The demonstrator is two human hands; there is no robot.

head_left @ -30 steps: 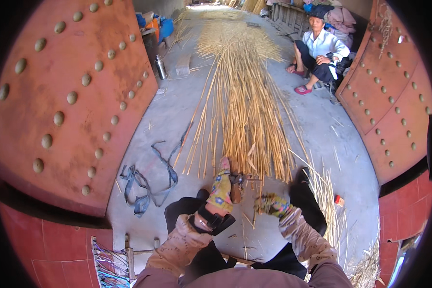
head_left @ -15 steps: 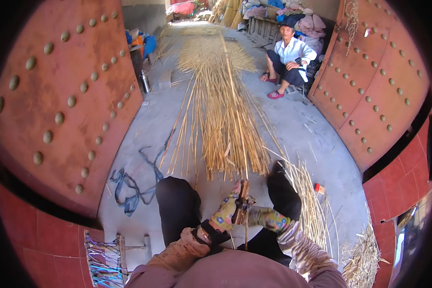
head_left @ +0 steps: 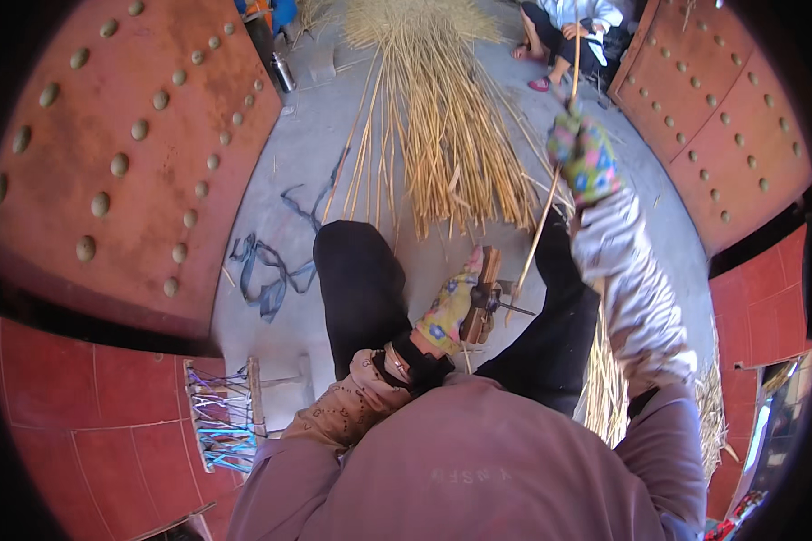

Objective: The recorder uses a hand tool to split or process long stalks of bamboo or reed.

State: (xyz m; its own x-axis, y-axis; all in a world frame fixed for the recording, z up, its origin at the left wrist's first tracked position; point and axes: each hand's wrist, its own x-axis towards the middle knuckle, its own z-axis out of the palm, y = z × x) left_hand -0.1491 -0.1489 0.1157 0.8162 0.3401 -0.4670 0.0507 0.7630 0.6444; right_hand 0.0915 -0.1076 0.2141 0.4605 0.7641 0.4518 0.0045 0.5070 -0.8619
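Note:
My left hand (head_left: pixel 445 317), in a yellow flowered glove, is closed around a wooden hand tool (head_left: pixel 481 307) with a dark metal rod sticking out to its right. My right hand (head_left: pixel 590 160), also in a flowered glove, is raised to the far right, its arm stretched out. It grips a long thin reed stalk (head_left: pixel 541 236). The stalk's lower end comes down close to the tool's metal rod; whether they touch, I cannot tell. A large heap of straw-coloured stalks (head_left: pixel 456 149) lies on the floor ahead, butt ends toward me.
Paler stalks (head_left: pixel 604 388) lie by my right leg. Blue-grey strips (head_left: pixel 269 270) are on the floor at left, above a wooden frame wound with cords (head_left: pixel 226 415). Studded red doors (head_left: pixel 144 135) flank me. A seated person (head_left: pixel 564 41) and a metal flask (head_left: pixel 283 72) are farther off.
My right hand has left the tool and swung far up to the right, gripping a stalk. A stalk no longer runs from the tool toward the heap. My view has tilted downward.

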